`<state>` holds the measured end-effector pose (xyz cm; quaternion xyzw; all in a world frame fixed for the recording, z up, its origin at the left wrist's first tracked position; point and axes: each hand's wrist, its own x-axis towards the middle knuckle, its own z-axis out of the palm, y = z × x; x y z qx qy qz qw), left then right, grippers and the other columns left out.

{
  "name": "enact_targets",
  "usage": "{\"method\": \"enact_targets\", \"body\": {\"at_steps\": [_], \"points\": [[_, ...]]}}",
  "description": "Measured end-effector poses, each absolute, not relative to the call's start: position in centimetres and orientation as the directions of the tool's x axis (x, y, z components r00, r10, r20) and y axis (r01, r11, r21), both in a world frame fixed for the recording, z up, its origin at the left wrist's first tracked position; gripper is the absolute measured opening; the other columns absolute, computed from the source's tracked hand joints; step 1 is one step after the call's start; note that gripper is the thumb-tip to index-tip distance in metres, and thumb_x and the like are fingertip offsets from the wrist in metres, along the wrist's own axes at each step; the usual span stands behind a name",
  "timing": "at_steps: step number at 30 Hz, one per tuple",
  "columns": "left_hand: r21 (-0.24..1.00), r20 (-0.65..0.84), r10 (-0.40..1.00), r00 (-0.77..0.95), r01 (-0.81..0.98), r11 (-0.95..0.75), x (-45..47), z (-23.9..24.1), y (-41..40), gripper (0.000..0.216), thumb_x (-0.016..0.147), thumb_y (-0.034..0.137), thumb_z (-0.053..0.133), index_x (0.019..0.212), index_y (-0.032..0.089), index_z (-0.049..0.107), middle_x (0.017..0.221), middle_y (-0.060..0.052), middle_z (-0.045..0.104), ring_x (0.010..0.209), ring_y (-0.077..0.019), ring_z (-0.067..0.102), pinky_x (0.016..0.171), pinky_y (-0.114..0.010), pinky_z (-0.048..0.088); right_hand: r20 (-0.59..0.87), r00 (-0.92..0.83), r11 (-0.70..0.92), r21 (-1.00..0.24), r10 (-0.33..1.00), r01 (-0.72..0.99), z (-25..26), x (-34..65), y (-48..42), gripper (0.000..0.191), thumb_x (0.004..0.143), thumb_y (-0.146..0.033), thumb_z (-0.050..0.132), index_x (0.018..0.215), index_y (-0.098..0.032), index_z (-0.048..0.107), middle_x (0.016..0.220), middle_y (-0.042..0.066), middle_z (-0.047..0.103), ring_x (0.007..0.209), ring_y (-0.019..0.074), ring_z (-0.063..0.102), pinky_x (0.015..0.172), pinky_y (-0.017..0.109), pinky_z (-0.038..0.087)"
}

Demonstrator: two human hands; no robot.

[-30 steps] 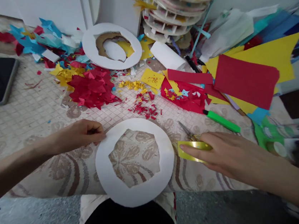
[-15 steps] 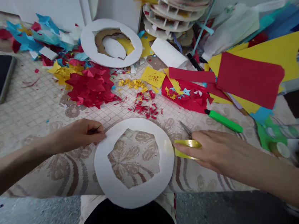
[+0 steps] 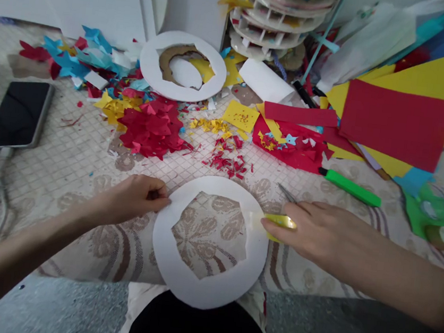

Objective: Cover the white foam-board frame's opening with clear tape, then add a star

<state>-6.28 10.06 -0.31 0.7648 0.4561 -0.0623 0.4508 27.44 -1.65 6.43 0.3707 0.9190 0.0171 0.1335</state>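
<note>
A flat white paper ring with an angular cut-out lies over the table's front edge, close to my body. My left hand is closed, its fingertips pinching the ring's left rim. At the opposite rim, my right hand holds a shiny yellow piece under the thumb; its exact kind is unclear. A pale see-through patch shows on the ring beside it. From the top of the same hand pokes a thin pointed metal tool, like scissor or tweezer tips; its rest is hidden by the fingers.
Beyond the ring lie red paper scraps, a red paper flower pile and a second white ring. A green marker and red paper sheets lie right. A phone with cables lies left; a tiered white stand is behind.
The view has shifted, so most things appear further right. My right hand's yellow piece now reaches over the ring's right rim; before, it was just beside it. My left hand keeps its pinch.
</note>
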Motion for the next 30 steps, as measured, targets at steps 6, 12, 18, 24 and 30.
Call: {"method": "enact_targets", "body": {"at_steps": [6, 12, 18, 24, 30], "points": [[0.552, -0.471, 0.67, 0.574, 0.784, -0.284, -6.2, -0.6, 9.8, 0.024, 0.08, 0.038, 0.053, 0.066, 0.019, 0.06, 0.06, 0.001, 0.059, 0.055, -0.0122, 0.05, 0.054, -0.025, 0.034, -0.19, -0.695, 0.72, 0.149, 0.693, 0.677, 6.3, 27.4, -1.9, 0.043, 0.075, -0.001, 0.049, 0.11, -0.024, 0.06, 0.076, 0.001, 0.055, 0.063, 0.0186, 0.055, 0.061, 0.03, 0.034], [0.347, -0.33, 0.822, 0.464, 0.869, -0.352, -7.5, 0.2, 8.6, 0.022, 0.084, 0.038, 0.053, 0.072, 0.02, 0.058, 0.067, -0.003, 0.064, 0.06, -0.017, 0.057, 0.057, -0.028, 0.038, -0.153, -0.697, 0.713, 0.174, 0.701, 0.679, 5.7, 27.6, -2.0, 0.043, 0.077, -0.003, 0.05, 0.112, -0.025, 0.06, 0.078, 0.002, 0.057, 0.065, 0.0188, 0.055, 0.062, 0.03, 0.033], [0.232, 0.167, 0.73, 0.663, 0.694, -0.682, -6.5, -0.4, 2.0, 0.044, 0.098, 0.031, 0.038, 0.136, 0.011, 0.045, 0.136, -0.018, 0.058, 0.131, -0.0293, 0.048, 0.106, -0.044, 0.038, -0.215, -0.68, 0.713, 0.192, 0.701, 0.674, 5.9, 27.3, -2.1, 0.045, 0.076, -0.003, 0.05, 0.114, -0.026, 0.06, 0.08, 0.003, 0.057, 0.066, 0.0193, 0.055, 0.062, 0.031, 0.035], [0.09, 0.084, 0.647, 0.758, 0.641, -0.762, -5.8, -4.0, -1.3, 0.077, 0.095, 0.056, 0.034, 0.154, 0.008, 0.016, 0.153, -0.021, 0.037, 0.143, -0.0341, 0.032, 0.118, -0.057, 0.007, -0.189, -0.675, 0.7, 0.195, 0.714, 0.687, 5.6, 27.3, -2.1, 0.042, 0.077, -0.004, 0.053, 0.112, -0.026, 0.061, 0.08, 0.002, 0.058, 0.066, 0.0172, 0.053, 0.063, 0.029, 0.033], [0.078, 0.103, 0.701, 0.706, 0.697, -0.713, -8.1, -4.2, -1.1, 0.083, 0.095, 0.06, 0.027, 0.155, 0.006, 0.007, 0.154, -0.025, 0.033, 0.142, -0.0371, 0.032, 0.116, -0.059, 0.016, -0.194, -0.708, 0.734, 0.203, 0.679, 0.648, 6.1, 27.6, -1.8, 0.036, 0.082, -0.009, 0.052, 0.114, -0.025, 0.06, 0.084, 0.003, 0.06, 0.066, 0.0178, 0.055, 0.06, 0.03, 0.031]]}}
